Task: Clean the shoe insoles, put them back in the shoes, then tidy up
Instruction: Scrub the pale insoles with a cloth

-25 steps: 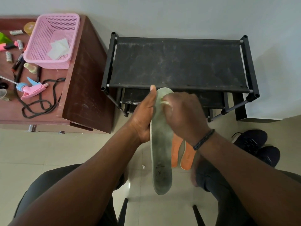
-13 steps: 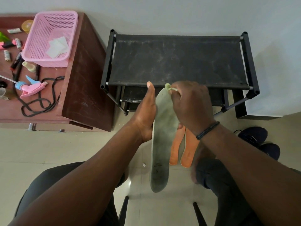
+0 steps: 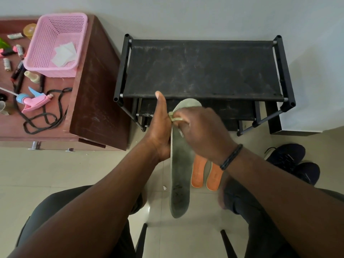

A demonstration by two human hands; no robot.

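A long grey-green insole, dirty near its heel, hangs lengthwise in front of me. My left hand holds it along its left edge, thumb pointing up. My right hand is closed on a small crumpled wipe and presses it against the insole's upper part, below the toe end. Two orange insoles lie side by side on the floor behind it. A pair of dark shoes sits on the floor at the right.
A black shoe rack stands against the wall ahead. At left a brown table carries a pink basket with white wipes, a pink spray head, a black lace and small items. My knees frame the tiled floor.
My right hand has rubbed the wipe up to the insole's toe end and come back down a little. The insole stays in my left hand.
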